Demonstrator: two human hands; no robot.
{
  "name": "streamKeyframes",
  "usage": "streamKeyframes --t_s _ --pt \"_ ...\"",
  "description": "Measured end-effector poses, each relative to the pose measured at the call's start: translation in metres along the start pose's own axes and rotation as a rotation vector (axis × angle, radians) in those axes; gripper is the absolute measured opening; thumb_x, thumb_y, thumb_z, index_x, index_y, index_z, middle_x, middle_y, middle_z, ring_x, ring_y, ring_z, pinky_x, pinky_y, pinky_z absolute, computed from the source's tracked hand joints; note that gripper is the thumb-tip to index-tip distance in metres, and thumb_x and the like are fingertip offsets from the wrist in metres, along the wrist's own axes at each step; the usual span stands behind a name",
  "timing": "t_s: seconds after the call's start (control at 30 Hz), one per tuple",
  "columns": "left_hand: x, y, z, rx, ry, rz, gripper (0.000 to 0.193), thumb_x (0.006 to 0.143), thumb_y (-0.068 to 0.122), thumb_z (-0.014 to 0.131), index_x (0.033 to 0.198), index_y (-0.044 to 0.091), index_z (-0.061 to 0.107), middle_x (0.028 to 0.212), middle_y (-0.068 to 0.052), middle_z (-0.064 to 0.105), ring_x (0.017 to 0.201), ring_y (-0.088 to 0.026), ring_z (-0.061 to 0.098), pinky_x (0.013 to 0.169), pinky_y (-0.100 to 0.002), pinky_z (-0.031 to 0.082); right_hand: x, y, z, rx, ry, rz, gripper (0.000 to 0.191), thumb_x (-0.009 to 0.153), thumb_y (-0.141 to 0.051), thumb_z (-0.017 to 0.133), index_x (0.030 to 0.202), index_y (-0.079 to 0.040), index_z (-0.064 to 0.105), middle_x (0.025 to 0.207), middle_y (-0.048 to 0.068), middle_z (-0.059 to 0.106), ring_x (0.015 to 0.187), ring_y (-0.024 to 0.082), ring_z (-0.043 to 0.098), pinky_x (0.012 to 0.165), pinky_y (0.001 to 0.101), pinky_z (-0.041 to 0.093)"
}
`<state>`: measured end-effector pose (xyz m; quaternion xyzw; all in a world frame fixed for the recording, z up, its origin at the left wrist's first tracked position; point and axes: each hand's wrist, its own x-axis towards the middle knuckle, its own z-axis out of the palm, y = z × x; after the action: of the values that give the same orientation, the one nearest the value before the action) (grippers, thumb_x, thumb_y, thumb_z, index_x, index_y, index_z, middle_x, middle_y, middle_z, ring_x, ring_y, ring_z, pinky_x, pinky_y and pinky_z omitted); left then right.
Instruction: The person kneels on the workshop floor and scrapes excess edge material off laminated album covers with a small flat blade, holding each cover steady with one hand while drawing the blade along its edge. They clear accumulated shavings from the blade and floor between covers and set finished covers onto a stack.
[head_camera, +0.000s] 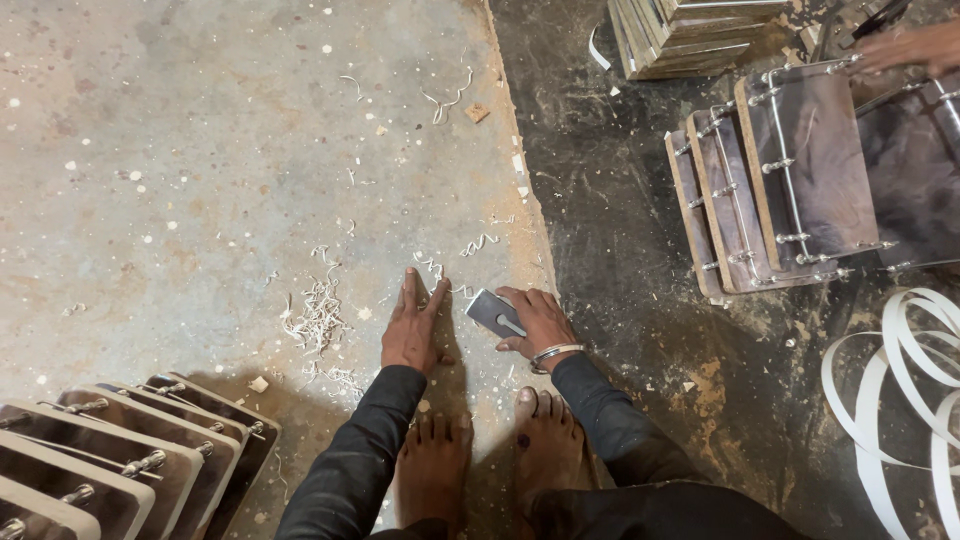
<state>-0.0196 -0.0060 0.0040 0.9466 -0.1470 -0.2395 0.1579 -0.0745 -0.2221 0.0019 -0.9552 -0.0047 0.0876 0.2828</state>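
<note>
Left hand (412, 335) flat on floor (200, 150), grip open; right hand (535, 322) grip closed on grey scraper (493, 313), near white shavings (318, 315)

Left hand (412, 335) flat on floor (200, 150), just left of right hand (540, 322) gripping small block (493, 313); stacked boards (130, 460) at lower-left corner.

even, soft daylight; faint shadows near the body, sharp focus, slight wide-angle edge stretch.

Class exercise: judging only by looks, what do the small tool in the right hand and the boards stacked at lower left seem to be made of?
Small tool: probably grey metal or plastic, smooth and matte. Boards: seemingly laminated wood, glossy dark faces, pale edges, shiny metal rods.
</note>
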Motion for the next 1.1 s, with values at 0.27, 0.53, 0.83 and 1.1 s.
streamKeyframes --t_s 0.27,0.53,0.83,1.1 --pt "0.001 0.0 -0.002 0.022 -0.014 0.004 0.141 0.05 0.029 0.103 0.159 0.04 0.015 0.169 -0.015 0.0 0.153 -0.034 0.025 0.115 -0.037 0.041 0.001 -0.003 -0.003 -0.03 -0.078 0.063 0.097 0.059 -0.03 0.096 0.143 -0.023 0.049 0.116 0.011 0.058 0.118 0.033 0.053 0.103 0.0454 0.044" --pt "-0.001 -0.001 0.0 -0.044 0.03 0.012 0.139 0.047 0.023 0.103 0.158 0.041 0.021 0.17 -0.014 0.003 0.151 -0.035 0.029 0.112 -0.039 0.044 0.0 -0.001 -0.004 -0.008 -0.037 0.006 0.095 0.059 -0.029 0.096 0.142 -0.022 0.049 0.117 0.011 0.058 0.118 0.035 0.053 0.103 0.0456 0.044" --pt "0.0 -0.001 0.002 -0.055 0.024 -0.005 0.139 0.047 0.022 0.104 0.157 0.042 0.022 0.17 -0.012 0.003 0.151 -0.034 0.029 0.111 -0.04 0.044 0.001 0.007 0.0 0.022 -0.024 -0.004 0.095 0.057 -0.028 0.097 0.14 -0.023 0.051 0.122 0.01 0.059 0.122 0.034 0.052 0.106 0.0451 0.043" --pt "0.0 -0.008 0.007 -0.103 0.054 0.038 0.136 0.048 0.019 0.103 0.156 0.041 0.023 0.169 -0.012 0.003 0.153 -0.034 0.026 0.111 -0.039 0.044 0.002 0.007 0.002 0.06 -0.068 0.052 0.095 0.058 -0.028 0.098 0.14 -0.023 0.051 0.122 0.01 0.058 0.122 0.034 0.052 0.105 0.0451 0.043"
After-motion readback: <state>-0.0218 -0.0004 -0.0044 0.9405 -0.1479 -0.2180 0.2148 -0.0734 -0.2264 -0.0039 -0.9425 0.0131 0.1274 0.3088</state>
